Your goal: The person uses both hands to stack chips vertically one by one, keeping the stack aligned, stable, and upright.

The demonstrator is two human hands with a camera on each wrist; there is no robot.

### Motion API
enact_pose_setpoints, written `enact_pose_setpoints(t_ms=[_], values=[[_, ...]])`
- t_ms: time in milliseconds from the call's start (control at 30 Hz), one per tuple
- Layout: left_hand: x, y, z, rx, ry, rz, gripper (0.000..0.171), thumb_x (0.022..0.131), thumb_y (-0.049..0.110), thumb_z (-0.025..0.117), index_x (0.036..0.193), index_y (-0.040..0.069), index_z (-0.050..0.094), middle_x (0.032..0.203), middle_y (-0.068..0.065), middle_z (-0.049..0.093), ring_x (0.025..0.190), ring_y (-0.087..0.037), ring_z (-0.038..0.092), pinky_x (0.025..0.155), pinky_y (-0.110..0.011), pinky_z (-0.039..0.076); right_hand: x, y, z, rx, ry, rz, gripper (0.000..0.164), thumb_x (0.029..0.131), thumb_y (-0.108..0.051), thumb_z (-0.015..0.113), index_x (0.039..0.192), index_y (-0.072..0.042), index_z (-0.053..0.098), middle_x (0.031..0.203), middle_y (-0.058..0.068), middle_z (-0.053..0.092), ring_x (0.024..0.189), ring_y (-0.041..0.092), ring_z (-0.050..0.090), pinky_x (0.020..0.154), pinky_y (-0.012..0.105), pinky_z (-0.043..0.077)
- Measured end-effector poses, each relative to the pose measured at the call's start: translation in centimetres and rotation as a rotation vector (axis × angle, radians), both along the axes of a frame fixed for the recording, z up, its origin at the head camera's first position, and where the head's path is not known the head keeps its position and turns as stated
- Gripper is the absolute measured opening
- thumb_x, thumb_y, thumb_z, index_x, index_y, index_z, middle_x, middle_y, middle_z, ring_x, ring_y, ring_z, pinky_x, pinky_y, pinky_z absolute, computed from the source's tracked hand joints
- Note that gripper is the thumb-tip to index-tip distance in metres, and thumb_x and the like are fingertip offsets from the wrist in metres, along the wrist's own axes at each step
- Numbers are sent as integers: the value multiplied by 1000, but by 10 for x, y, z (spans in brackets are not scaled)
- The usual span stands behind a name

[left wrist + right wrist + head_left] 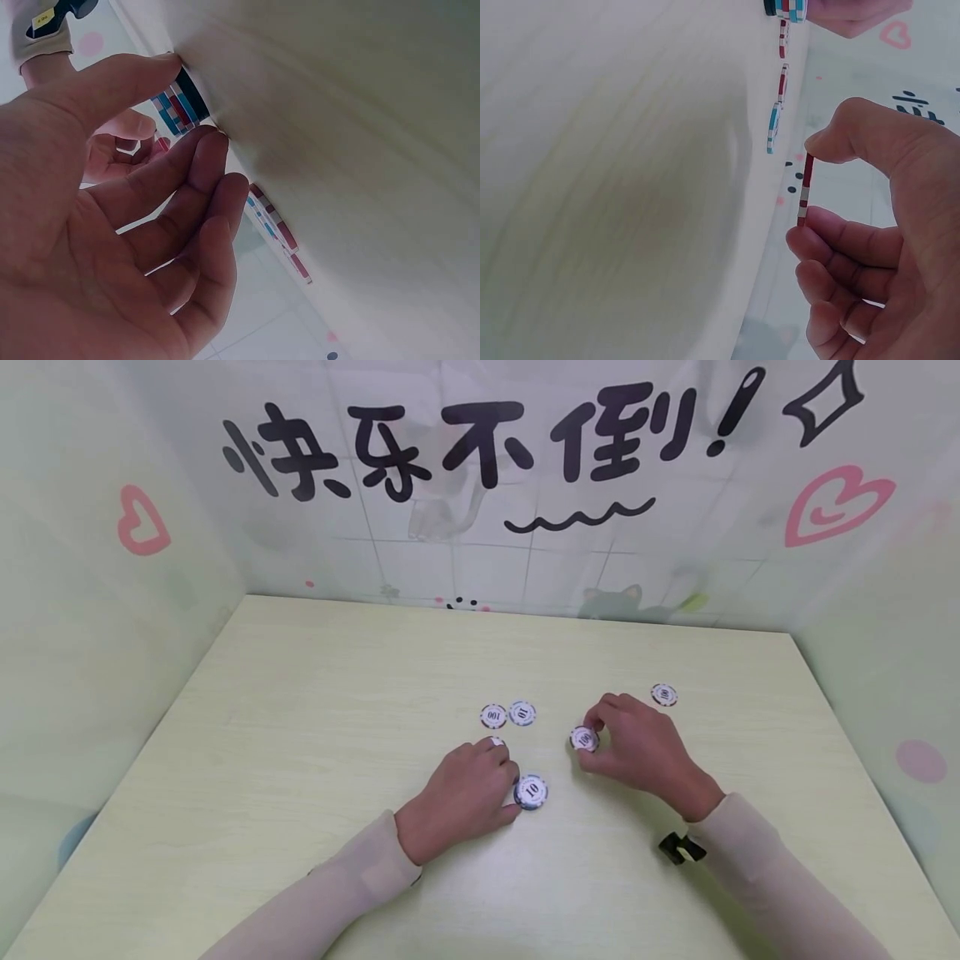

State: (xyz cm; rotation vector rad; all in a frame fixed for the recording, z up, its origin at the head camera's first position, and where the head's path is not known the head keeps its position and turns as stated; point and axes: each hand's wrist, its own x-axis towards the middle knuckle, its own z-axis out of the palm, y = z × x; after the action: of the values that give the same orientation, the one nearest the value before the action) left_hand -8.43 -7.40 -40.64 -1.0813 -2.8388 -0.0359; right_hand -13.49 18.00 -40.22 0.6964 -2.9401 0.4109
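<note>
Between the thumb and fingers of my right hand (637, 739) is a poker chip (584, 740) marked 100, pinched by its edges. Its red and white rim (806, 191) is edge-on in the right wrist view, raised off the table. My left hand (467, 793) rests beside a short stack of chips (532, 792) with a 10 on top. Thumb and forefinger grip the stack from two sides in the left wrist view, where its blue, red and black rims (180, 105) show. Another chip (497, 741) peeks out beyond the left fingers, mostly hidden.
Farther back on the pale wooden table (337, 693) lie a 100 chip (493, 717) and a 10 chip (522, 713), side by side. One more 100 chip (664, 695) lies beyond the right hand. Printed sheeting (420, 560) walls in the back and both sides.
</note>
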Motion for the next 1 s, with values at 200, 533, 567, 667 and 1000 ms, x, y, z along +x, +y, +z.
enact_pose_setpoints(t_ms=[200,533,567,667,1000], values=[[0,-1,1,-6,-9,-1,33,82,43,72,91,12,75,88,-1,65,80,-18,56,60,-29,42,4,-4,-1,-4,7,7,29,73,-42,75,84,-17,68,83,-6,60,73,11,51,54,27,43],[0,-2,1,-11,-13,-3,33,83,43,73,92,12,75,88,-1,65,81,-18,56,61,-29,42,12,-13,-2,-19,11,38,29,71,-43,75,83,-18,67,82,-8,59,73,9,50,53,26,42],[0,-2,1,-10,-12,-3,33,82,43,73,92,12,75,88,-1,65,81,-18,56,62,-29,42,14,-15,-3,-18,10,41,29,71,-43,75,83,-18,67,82,-9,58,73,9,50,53,26,41],[0,-2,0,-11,-11,-4,33,83,44,73,92,12,75,89,-1,65,82,-18,56,62,-29,43,17,-18,-4,-15,13,53,29,72,-44,75,83,-19,67,82,-9,58,73,8,50,52,25,41],[0,-1,0,-20,-15,-6,35,83,45,73,93,12,75,90,-1,66,82,-18,56,62,-29,43,26,-27,-3,11,37,106,28,71,-44,74,83,-19,67,80,-10,57,70,7,48,50,23,39]])
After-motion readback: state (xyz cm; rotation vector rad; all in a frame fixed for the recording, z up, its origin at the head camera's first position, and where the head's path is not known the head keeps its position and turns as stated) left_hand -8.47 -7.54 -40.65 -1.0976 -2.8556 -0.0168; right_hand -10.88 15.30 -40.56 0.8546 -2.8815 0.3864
